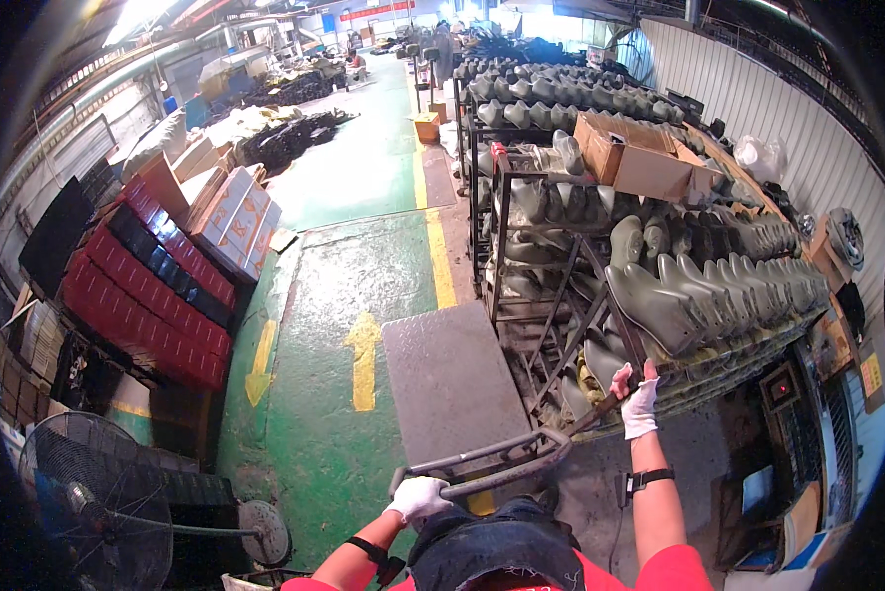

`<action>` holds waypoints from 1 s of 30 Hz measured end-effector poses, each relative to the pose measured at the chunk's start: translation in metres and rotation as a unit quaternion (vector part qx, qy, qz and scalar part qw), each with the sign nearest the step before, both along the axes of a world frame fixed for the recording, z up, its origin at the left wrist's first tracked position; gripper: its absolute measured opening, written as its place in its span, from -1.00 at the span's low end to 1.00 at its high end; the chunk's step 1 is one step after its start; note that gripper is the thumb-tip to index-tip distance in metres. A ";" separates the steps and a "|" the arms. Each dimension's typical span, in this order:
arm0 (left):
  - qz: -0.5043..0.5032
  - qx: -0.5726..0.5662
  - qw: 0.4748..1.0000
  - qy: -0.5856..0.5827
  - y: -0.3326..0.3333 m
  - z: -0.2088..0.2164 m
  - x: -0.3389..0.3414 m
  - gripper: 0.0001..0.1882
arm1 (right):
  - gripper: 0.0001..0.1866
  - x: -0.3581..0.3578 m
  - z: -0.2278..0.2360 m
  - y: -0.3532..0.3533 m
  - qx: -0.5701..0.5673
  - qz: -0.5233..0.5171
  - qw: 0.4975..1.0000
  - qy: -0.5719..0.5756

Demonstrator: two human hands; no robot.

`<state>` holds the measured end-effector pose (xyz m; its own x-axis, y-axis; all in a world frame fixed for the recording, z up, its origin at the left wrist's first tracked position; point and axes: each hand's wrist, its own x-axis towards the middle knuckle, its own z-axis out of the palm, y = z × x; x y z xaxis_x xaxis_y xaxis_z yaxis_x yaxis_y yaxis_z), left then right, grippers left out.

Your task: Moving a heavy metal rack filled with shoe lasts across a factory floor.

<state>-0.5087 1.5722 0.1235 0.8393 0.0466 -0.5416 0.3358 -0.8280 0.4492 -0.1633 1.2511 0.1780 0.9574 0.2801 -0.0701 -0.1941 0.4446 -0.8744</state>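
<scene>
Left hand [421, 499]: In a white glove, my fingers are closed around the near left end of the grey cart handle [491, 480].
Right hand [640, 406]: Also in a white glove, it is at the near corner of the metal rack [620, 313]; the fingers stand apart, and I cannot tell if they grasp the bar there.
Cart: The handle is directly under my left grip, before my body; the flat grey platform [452, 360] lies just beyond it, on the far side.
Rack load: Grey-green shoe-shaped forms [664, 300] stand in rows, beyond my right hand and to its right.
Carton: An open cardboard box [649, 163] sits on the farther forms.
Floor: It is painted green [314, 443] and shiny, with a yellow arrow [364, 355] left of the platform and a yellow stripe [440, 256] farther away.
Left side: A large fan [98, 502] is near, and dark red boxes [147, 295] are stacked beyond it.
Right side: A pale ribbed wall [777, 108] closes the hall.
</scene>
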 end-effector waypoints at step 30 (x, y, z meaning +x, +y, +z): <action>0.018 0.082 0.996 -0.043 -0.006 -0.024 -0.018 -0.56 | -0.35 -0.003 0.006 0.021 -0.052 -0.041 0.998 -0.009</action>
